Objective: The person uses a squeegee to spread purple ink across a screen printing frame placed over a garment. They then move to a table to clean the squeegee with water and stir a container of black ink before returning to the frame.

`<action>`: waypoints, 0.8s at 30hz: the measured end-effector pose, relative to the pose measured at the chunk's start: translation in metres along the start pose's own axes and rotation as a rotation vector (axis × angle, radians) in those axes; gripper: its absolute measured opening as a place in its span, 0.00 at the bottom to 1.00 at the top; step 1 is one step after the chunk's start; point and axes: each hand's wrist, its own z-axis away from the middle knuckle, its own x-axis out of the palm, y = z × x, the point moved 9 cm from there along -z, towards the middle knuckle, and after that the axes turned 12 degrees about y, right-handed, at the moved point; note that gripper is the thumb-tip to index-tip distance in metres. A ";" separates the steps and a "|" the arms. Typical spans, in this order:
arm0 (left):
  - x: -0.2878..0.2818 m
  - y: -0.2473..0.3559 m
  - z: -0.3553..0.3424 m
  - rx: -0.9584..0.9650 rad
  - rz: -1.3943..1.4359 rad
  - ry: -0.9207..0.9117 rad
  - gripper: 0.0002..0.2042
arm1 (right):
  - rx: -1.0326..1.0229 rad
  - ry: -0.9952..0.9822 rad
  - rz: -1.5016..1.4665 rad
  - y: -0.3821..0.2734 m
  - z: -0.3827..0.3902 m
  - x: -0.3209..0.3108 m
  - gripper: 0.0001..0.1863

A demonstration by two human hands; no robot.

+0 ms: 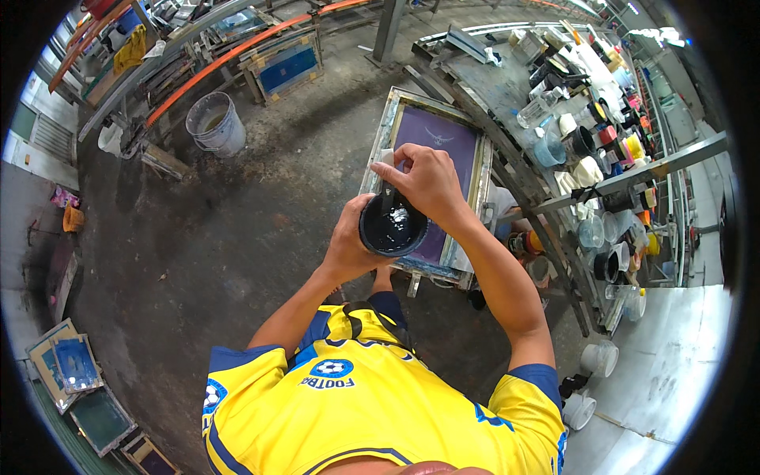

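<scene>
My left hand [348, 241] is wrapped round the side of a round black tub [369, 239], keeping it in front of my body. Dark, glossy ink [400, 231] lies in the tub and reflects the light. Above its far rim, my right hand [427, 180] is closed on a spatula [387, 196]. The spatula's pale top end sticks out by my thumb, and its dark lower part reaches down into the tub; the tip is hidden in the ink. Beyond and below my hands lies a printing screen [443, 127] with purple mesh and a stained frame.
A workbench [495, 79] on the right carries many tubs, cups and bottles. A whitish bucket [216, 127] stands on the floor at the far left. More screens [289, 67] lean behind it, and others [77, 366] lie at the lower left. A metal post [389, 32] rises at the back.
</scene>
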 end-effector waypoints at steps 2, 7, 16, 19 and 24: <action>0.000 -0.007 0.010 -0.047 0.044 -0.003 0.50 | -0.026 0.017 0.001 -0.003 0.007 -0.001 0.18; 0.001 -0.008 0.021 -0.131 0.198 -0.074 0.49 | -0.146 0.088 -0.044 -0.025 0.039 -0.016 0.15; 0.007 -0.012 0.030 -0.137 0.345 -0.123 0.48 | -0.285 0.209 -0.061 -0.047 0.081 -0.036 0.11; 0.008 -0.012 0.030 -0.184 0.438 -0.115 0.47 | -0.356 0.223 -0.033 -0.060 0.094 -0.037 0.11; 0.007 -0.014 0.031 -0.156 0.398 -0.107 0.47 | -0.528 0.189 0.020 -0.069 0.125 -0.027 0.18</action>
